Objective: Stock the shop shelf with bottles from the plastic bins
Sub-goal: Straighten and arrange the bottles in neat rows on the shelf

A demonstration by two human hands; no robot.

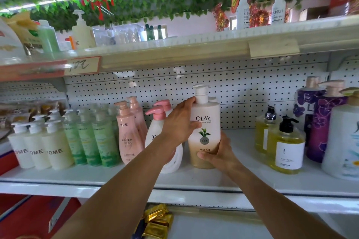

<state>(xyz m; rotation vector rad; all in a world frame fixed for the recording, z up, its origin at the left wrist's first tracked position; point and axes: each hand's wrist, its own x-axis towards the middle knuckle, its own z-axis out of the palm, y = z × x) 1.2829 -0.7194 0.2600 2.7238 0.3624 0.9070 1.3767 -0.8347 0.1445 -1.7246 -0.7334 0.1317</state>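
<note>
A cream and tan Olay pump bottle (206,128) stands upright on the white middle shelf (242,178), near its centre. My left hand (179,122) grips the bottle's upper left side, fingers up by the pump neck. My right hand (221,151) holds its lower right side, thumb across the front near the base. No plastic bin is in view.
Left of the Olay bottle stand white pink-pump bottles (157,128), pink bottles (128,132), green bottles (93,137) and cream bottles (40,145). To the right are yellow soap bottles (285,143) and purple bottles (322,118). Bare shelf lies between the Olay and the yellow bottles. The upper shelf (174,50) overhangs.
</note>
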